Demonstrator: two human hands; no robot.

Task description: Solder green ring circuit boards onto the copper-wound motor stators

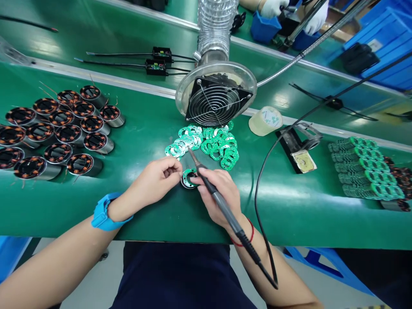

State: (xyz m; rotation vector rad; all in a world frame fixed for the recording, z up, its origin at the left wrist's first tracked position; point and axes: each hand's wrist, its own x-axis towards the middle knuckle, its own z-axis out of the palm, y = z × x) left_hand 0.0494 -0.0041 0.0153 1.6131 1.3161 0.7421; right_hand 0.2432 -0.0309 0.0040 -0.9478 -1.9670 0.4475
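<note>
My right hand (221, 195) is wrapped around a soldering iron (220, 201), its tip angled up and away from me. Beneath the iron, a green ring-shaped circuit board (186, 180) sits on a round motor part on the bench. Thumb and fingers of my left hand (161, 178) are pinched together at the left edge of that part; whatever they hold is too small to make out. Just beyond lie loose piles of similar green ring boards (222, 146).
Many wound motor stators (67, 134) stand at left. A fan with a duct (214, 101) hangs beyond the boards. To the right are a tape roll (265, 120), an iron stand (298, 148) and stacked ring boards (370, 169). A co-worker's gloved hands (272, 7) show at the top.
</note>
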